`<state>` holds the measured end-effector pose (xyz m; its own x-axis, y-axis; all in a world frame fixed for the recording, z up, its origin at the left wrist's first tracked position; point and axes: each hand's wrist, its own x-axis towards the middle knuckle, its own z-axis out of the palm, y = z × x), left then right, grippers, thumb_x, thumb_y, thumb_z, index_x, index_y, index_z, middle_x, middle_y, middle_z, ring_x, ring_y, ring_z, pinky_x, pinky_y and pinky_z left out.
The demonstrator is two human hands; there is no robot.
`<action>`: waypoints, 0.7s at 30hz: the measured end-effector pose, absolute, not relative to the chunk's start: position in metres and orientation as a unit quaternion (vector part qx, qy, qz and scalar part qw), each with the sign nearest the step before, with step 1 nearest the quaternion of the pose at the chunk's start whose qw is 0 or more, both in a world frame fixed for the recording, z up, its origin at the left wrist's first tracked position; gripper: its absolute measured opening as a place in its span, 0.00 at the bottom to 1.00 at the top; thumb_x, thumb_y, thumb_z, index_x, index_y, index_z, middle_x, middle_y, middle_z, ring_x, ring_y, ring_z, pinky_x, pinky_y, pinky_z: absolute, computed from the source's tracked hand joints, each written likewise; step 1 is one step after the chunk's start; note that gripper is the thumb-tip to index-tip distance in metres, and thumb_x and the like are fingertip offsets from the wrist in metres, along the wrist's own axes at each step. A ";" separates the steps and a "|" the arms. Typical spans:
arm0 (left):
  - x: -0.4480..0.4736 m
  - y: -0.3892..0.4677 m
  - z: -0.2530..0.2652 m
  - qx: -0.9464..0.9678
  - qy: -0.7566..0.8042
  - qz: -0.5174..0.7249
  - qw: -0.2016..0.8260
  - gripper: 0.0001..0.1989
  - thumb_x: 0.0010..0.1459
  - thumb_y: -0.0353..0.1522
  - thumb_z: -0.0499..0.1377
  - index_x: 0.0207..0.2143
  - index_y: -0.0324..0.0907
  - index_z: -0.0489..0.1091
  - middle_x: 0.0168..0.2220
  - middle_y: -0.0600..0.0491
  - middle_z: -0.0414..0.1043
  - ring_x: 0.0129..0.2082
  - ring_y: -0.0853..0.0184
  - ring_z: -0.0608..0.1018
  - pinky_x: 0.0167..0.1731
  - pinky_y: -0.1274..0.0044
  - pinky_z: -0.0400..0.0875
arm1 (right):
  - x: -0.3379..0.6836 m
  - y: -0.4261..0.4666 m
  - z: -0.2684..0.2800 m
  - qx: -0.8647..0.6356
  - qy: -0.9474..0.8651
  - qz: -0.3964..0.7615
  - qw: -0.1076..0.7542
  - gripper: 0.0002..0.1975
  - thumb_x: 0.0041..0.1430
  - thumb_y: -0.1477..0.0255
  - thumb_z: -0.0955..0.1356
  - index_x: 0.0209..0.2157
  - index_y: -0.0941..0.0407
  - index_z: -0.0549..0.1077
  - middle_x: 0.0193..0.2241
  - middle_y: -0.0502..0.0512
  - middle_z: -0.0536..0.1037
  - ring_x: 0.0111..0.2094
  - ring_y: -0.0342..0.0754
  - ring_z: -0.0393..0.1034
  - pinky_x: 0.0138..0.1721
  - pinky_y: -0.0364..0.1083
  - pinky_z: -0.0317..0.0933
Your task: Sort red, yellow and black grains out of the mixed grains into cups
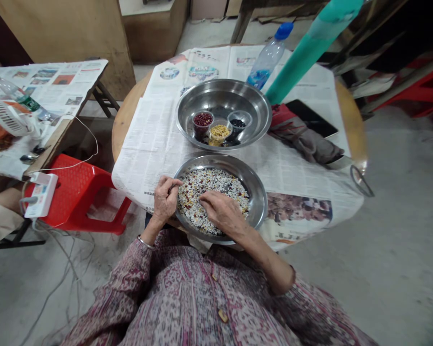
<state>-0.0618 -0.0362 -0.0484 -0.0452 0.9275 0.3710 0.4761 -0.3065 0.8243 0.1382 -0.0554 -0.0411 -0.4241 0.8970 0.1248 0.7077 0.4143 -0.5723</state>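
Note:
A shallow steel basin (pixel 261 204) in front of me holds white rice grains (pixel 216 180) mixed with red, yellow and dark beans. At its left rim my left hand (pixel 165 196) is closed, with thumb and fingers on the edge. My right hand (pixel 223 211) reaches over the grains, its fingertips pinched together just at their surface; whatever they hold is hidden. Behind stands a larger steel basin (pixel 223 89). Inside it are three clear plastic cups: one with red beans (pixel 203 120), one with yellow beans (pixel 220 131), one with black beans (pixel 238 123).
Newspaper (pixel 147 139) covers the round table. A water bottle (pixel 269 57), a teal tube-shaped object (pixel 310 53), a crumpled cloth (pixel 303 137) and a dark flat device (pixel 312 117) lie beyond. Leftward are a red stool (pixel 75 192), a power strip (pixel 41 194) and a small fan (pixel 7 117).

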 end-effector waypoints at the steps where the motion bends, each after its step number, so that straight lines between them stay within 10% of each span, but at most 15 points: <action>1: -0.062 -0.036 -0.048 0.650 0.538 0.482 0.235 0.11 0.61 0.22 0.54 0.33 0.43 0.74 0.32 0.54 0.69 0.37 0.67 0.73 0.41 0.74 0.69 | 0.138 -0.055 -0.041 -0.495 -0.812 0.225 0.210 0.07 0.66 0.75 0.63 0.37 0.55 0.74 0.36 0.56 0.79 0.40 0.51 0.73 0.43 0.48 0.64; 21: -0.061 -0.036 -0.048 0.649 0.543 0.478 0.237 0.11 0.61 0.22 0.54 0.34 0.43 0.74 0.33 0.54 0.69 0.37 0.67 0.73 0.41 0.75 0.69 | 0.134 -0.053 -0.039 -0.471 -0.822 0.226 0.228 0.08 0.67 0.74 0.63 0.39 0.55 0.74 0.36 0.57 0.77 0.41 0.50 0.71 0.46 0.49 0.64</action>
